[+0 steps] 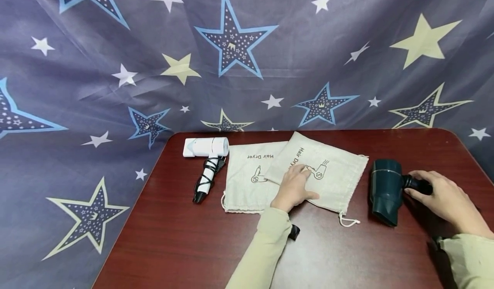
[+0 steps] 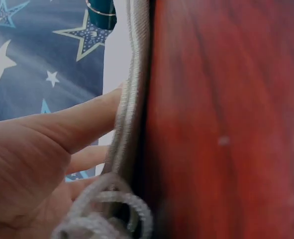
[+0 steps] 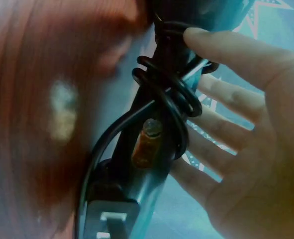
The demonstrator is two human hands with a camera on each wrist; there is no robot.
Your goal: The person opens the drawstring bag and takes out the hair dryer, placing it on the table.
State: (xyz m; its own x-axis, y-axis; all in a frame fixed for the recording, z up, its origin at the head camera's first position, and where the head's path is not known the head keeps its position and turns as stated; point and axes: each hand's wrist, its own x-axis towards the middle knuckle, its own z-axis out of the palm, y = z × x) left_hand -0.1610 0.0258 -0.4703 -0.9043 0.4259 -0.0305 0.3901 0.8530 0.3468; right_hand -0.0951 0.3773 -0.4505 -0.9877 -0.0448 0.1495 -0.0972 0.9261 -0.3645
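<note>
My left hand [image 1: 295,186] rests on the upper cream drawstring bag [image 1: 335,169], fingers over its printed face and thumb near the front edge. This bag lies askew, overlapping a second cream bag [image 1: 243,194]; both are printed "Hair Dryer". In the left wrist view a drawstring [image 2: 102,209] and bag edge [image 2: 132,74] show close to the palm. At the right, my right hand [image 1: 444,194] grips the handle of a dark green hair dryer [image 1: 386,186] lying on the table. A black cord [image 3: 166,99] is wound round that handle, with the thumb touching near its top.
A white hair dryer [image 1: 208,147] with its black cord wrapped round the handle lies left of the bags. Everything lies on a dark red wooden table [image 1: 173,246]. Behind it hangs a blue-grey cloth [image 1: 289,66] printed with stars.
</note>
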